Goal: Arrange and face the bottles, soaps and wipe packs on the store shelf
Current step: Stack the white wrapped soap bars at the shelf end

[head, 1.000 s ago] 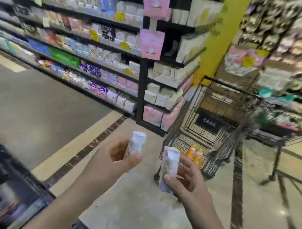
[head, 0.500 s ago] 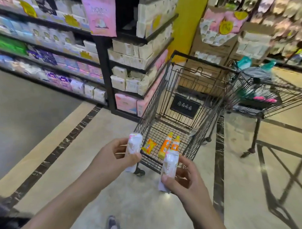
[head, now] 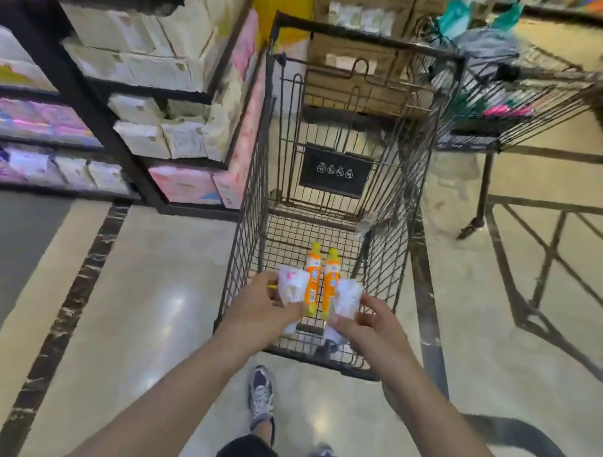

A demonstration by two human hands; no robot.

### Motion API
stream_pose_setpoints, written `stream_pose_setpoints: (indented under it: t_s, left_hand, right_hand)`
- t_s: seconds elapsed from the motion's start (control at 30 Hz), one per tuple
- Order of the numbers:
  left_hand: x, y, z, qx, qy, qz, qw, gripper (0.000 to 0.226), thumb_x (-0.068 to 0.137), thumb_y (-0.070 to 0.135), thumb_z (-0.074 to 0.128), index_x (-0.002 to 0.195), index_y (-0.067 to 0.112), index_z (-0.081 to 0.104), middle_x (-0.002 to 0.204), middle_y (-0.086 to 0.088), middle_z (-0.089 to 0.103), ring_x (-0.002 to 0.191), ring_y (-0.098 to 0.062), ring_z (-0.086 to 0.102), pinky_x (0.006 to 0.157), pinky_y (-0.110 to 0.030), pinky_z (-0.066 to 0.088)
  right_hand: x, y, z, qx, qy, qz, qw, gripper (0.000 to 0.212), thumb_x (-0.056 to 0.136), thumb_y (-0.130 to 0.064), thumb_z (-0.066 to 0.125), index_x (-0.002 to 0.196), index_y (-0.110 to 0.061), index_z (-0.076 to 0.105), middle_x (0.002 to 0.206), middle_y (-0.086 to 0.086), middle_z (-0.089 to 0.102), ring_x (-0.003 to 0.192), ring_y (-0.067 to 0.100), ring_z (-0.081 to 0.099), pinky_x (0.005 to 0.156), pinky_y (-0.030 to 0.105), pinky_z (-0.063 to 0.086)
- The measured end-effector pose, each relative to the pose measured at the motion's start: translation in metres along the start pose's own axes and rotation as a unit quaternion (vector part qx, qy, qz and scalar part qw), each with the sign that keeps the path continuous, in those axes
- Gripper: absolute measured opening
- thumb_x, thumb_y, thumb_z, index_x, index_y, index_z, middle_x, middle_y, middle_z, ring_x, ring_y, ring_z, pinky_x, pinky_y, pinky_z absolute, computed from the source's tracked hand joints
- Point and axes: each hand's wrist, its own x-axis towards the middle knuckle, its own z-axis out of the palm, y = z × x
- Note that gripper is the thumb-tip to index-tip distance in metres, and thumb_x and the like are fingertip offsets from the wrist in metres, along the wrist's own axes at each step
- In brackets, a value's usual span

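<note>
My left hand (head: 260, 303) grips a white wipe pack (head: 292, 285) with a pink print. My right hand (head: 368, 324) grips a second white wipe pack (head: 347, 296). Both packs are held over the near end of a black wire shopping cart (head: 254, 178). Two orange bottles (head: 321, 280) lie side by side on the cart's floor, showing between the two packs. The store shelf (head: 181, 94) with white and pink boxes stands to the left of the cart.
A second wire cart (head: 523, 109) with bags and goods stands at the right rear. Cardboard boxes (head: 350, 69) sit behind the first cart. My shoes (head: 261, 398) are on the glossy floor just behind the cart. Dark inlay strips cross the floor.
The view has swung right and down from the shelf aisle onto the cart. Both hands, each still holding its pack, have come forward over the cart's near end.
</note>
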Motion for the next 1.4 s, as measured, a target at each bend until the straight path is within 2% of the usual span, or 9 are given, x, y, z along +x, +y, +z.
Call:
stream_pose_setpoints:
  t_s: [0.17, 0.37, 0.53, 0.6, 0.7, 0.8, 0.9, 1.13, 1.4]
  left_hand:
    - [0.080, -0.032, 0.013, 0.076, -0.023, -0.055, 0.995, 0.051, 0.078, 0.038, 0.085, 0.114, 0.035, 0.049, 0.100, 0.015, 0.063, 0.094, -0.008, 0.064, 0.090, -0.038, 0.057]
    - [0.154, -0.087, 0.053, 0.183, -0.050, -0.126, 0.974, 0.045, 0.078, 0.037, 0.080, 0.107, 0.025, 0.047, 0.105, 0.001, 0.063, 0.089, -0.016, 0.058, 0.078, -0.035, 0.051]
    - [0.190, -0.127, 0.090, 0.233, -0.040, -0.176, 0.956, 0.072, 0.077, 0.047, 0.078, 0.135, 0.024, 0.042, 0.126, -0.001, 0.059, 0.112, -0.027, 0.061, 0.083, -0.033, 0.043]
    - [0.200, -0.138, 0.099, 0.254, -0.045, -0.191, 0.947, 0.071, 0.077, 0.052, 0.077, 0.133, 0.027, 0.041, 0.130, -0.003, 0.058, 0.121, -0.030, 0.061, 0.085, -0.034, 0.042]
    - [0.211, -0.154, 0.107, 0.236, -0.044, -0.197, 0.951, 0.049, 0.078, 0.050, 0.078, 0.104, 0.037, 0.039, 0.106, 0.006, 0.052, 0.101, -0.024, 0.060, 0.082, -0.031, 0.041]
    - [0.218, -0.170, 0.112, 0.272, -0.032, -0.202, 0.940, 0.066, 0.078, 0.052, 0.076, 0.127, 0.025, 0.042, 0.122, 0.002, 0.058, 0.114, -0.028, 0.061, 0.092, -0.037, 0.049]
    - [0.221, -0.183, 0.116, 0.279, -0.005, -0.219, 0.935, 0.078, 0.081, 0.050, 0.077, 0.140, 0.016, 0.037, 0.138, -0.007, 0.055, 0.127, -0.029, 0.056, 0.098, -0.038, 0.045]
    - [0.224, -0.199, 0.124, 0.289, -0.009, -0.233, 0.928, 0.086, 0.074, 0.053, 0.084, 0.136, 0.015, 0.037, 0.132, -0.007, 0.057, 0.121, -0.029, 0.060, 0.091, -0.042, 0.049]
    - [0.228, -0.203, 0.120, 0.284, -0.026, -0.233, 0.930, 0.085, 0.068, 0.050, 0.086, 0.135, 0.021, 0.042, 0.131, -0.004, 0.057, 0.123, -0.029, 0.058, 0.098, -0.044, 0.050]
  right_hand:
    - [0.084, 0.031, 0.023, -0.032, 0.030, 0.094, 0.995, 0.066, 0.076, -0.029, 0.089, 0.130, -0.030, 0.050, 0.104, -0.005, 0.070, 0.091, 0.012, 0.069, 0.068, 0.028, 0.049]
    - [0.169, 0.087, 0.061, -0.165, 0.009, 0.171, 0.971, 0.069, 0.066, -0.028, 0.087, 0.122, -0.029, 0.046, 0.113, -0.001, 0.067, 0.098, 0.019, 0.068, 0.075, 0.032, 0.055]
    - [0.209, 0.129, 0.086, -0.243, 0.029, 0.198, 0.949, 0.060, 0.079, -0.040, 0.077, 0.126, -0.020, 0.046, 0.117, 0.003, 0.066, 0.103, 0.028, 0.067, 0.075, 0.032, 0.049]
    - [0.220, 0.141, 0.093, -0.271, 0.037, 0.208, 0.939, 0.062, 0.082, -0.040, 0.076, 0.129, -0.018, 0.041, 0.121, 0.005, 0.063, 0.108, 0.031, 0.066, 0.075, 0.034, 0.047]
    - [0.232, 0.155, 0.102, -0.287, 0.043, 0.233, 0.928, 0.073, 0.082, -0.040, 0.079, 0.136, -0.015, 0.036, 0.127, 0.010, 0.059, 0.113, 0.034, 0.064, 0.079, 0.037, 0.049]
    - [0.238, 0.164, 0.109, -0.302, 0.046, 0.260, 0.916, 0.086, 0.078, -0.043, 0.082, 0.143, -0.015, 0.033, 0.132, 0.011, 0.054, 0.117, 0.034, 0.062, 0.086, 0.040, 0.052]
    - [0.241, 0.172, 0.114, -0.315, 0.057, 0.262, 0.911, 0.080, 0.082, -0.042, 0.079, 0.143, -0.016, 0.035, 0.134, 0.011, 0.049, 0.120, 0.034, 0.060, 0.086, 0.040, 0.051]
    - [0.246, 0.188, 0.128, -0.312, 0.060, 0.254, 0.914, 0.077, 0.079, -0.040, 0.081, 0.136, -0.014, 0.038, 0.129, 0.011, 0.053, 0.115, 0.034, 0.062, 0.088, 0.042, 0.056]
    - [0.245, 0.184, 0.121, -0.307, 0.046, 0.258, 0.915, 0.068, 0.077, -0.039, 0.082, 0.127, -0.014, 0.044, 0.119, 0.008, 0.063, 0.108, 0.030, 0.065, 0.072, 0.032, 0.047]
